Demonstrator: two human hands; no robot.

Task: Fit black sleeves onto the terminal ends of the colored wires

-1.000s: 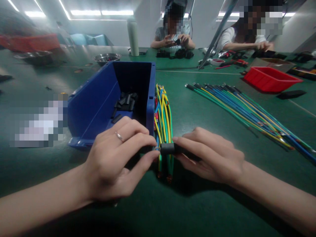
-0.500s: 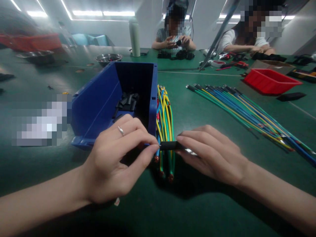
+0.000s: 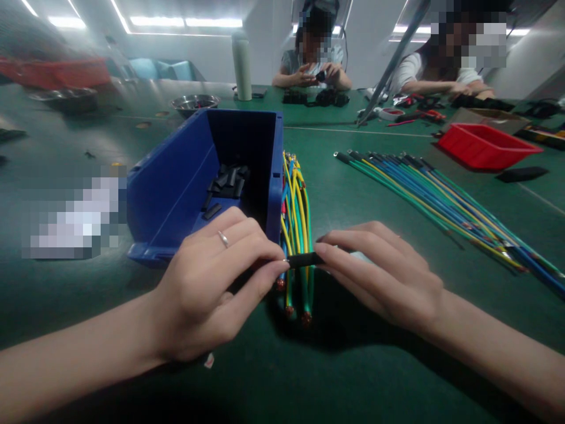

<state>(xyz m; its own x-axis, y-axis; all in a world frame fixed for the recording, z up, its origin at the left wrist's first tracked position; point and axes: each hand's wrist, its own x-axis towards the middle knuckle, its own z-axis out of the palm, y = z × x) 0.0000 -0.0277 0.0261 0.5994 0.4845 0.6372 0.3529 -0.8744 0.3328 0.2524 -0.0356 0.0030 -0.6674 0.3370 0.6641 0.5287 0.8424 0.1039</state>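
A short black sleeve [image 3: 301, 260] lies level between my two hands. My left hand [image 3: 220, 277], with a ring on one finger, pinches a small metal tip at the sleeve's left end. Thumb and fingers of my right hand [image 3: 384, 271] close on the sleeve's right end; part of what lies under them is hidden. Behind and below the sleeve, yellow, green and blue cables [image 3: 296, 221] with bare copper ends lie beside the blue bin [image 3: 163, 176]. Inside the bin are several black sleeve pieces [image 3: 229, 181].
More cables [image 3: 424, 200] are fanned out at the right, near a red tray [image 3: 488, 147]. Metal bowls, a pale bottle [image 3: 241, 66] and a slanted pole [image 3: 392, 65] stand farther back. Two people work across the green table [image 3: 375, 365].
My left hand has turned slightly and shifted a little right, still at the sleeve's left end. The pale shiny piece under my right hand shows differently.
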